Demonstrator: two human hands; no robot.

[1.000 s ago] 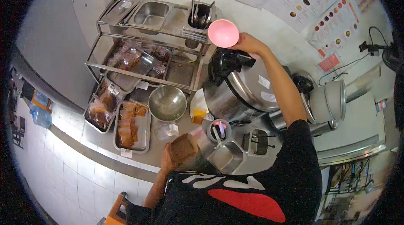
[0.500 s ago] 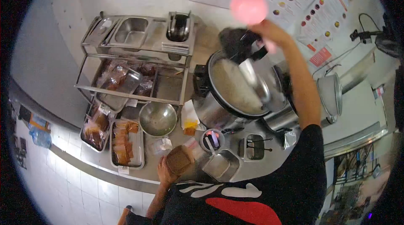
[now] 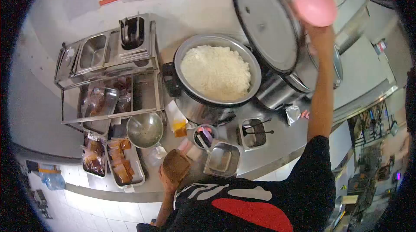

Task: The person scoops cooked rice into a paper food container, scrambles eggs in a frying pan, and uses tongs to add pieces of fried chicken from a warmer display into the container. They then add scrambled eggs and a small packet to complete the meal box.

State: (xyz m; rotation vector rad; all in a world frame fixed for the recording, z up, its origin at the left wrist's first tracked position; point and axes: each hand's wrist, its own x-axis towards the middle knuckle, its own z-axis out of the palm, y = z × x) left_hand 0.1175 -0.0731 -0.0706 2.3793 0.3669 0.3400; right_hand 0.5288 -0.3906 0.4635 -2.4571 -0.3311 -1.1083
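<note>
My right hand [image 3: 320, 36], its fingers partly hidden, is raised at upper right and closed on a pink bowl [image 3: 315, 4]. Beside it, the rice cooker's lid [image 3: 271, 26] stands tilted up. White rice [image 3: 216, 69] fills the pot of the cooker [image 3: 255, 86]. At the counter's front, my left hand [image 3: 167, 181] grips a brown square food container [image 3: 176, 166] by its lower edge; what lies inside is unclear. Just right of it are a small steel tray [image 3: 222, 159] and a round tub [image 3: 205, 130] holding utensils.
A steel rack with pans [image 3: 93, 54] stands at left. Trays of bagged food [image 3: 125, 165] and a metal bowl [image 3: 145, 130] sit below it. A pan with black-handled utensils [image 3: 253, 133] and a second large pot [image 3: 277, 91] are on the right.
The cooker's lid has swung up, exposing the rice. My right hand has moved right with the pink bowl. The view has shifted; my left hand still holds the brown container.
</note>
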